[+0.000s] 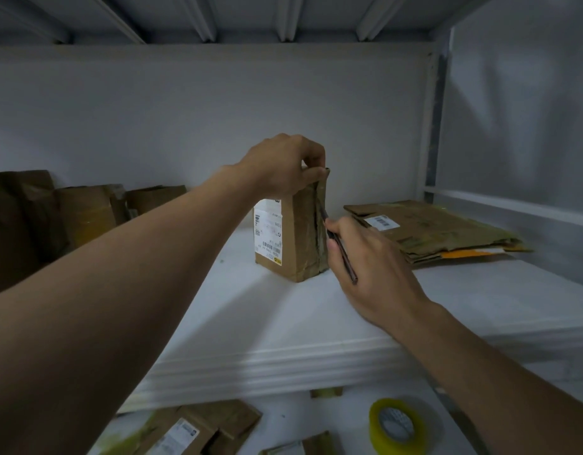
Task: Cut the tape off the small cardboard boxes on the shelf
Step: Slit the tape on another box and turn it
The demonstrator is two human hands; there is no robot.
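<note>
White metal shelving fills the view in dim light, with a pale back wall and ribbed underside of the level above. On the main shelf (283, 323), near its middle, 1 small cardboard box (296, 244) stands upright on end. A white shipping label (268, 231) with barcodes covers its left face. Wrinkled brown tape (319, 221) runs down its right front edge.

2 bare forearms reach in from the near side. The left hand (283, 165) grips the top of the box: its fingers curl over the far upper edge and the thumb presses along the near top corner, so the box is clamped from above. The right hand (372, 267) sits just right of the box, low against its side. Thumb and curled fingers pinch a thin dark cutter (343, 257), held like a pen. The tool slants up and left, and its tip touches the tape about halfway up the box edge. Whether the tip has gone through the tape cannot be told.

Right of the box, apart from it, lies a flat stack of opened cardboard (447, 234) with a barcode sticker on top. Far left on the same shelf, several brown boxes (83, 211) sit against the wall in shadow.

On the lower level, near the viewer, a yellow tape roll (396, 428) stands at right, and flattened cardboard pieces (201, 428) lie at left.
</note>
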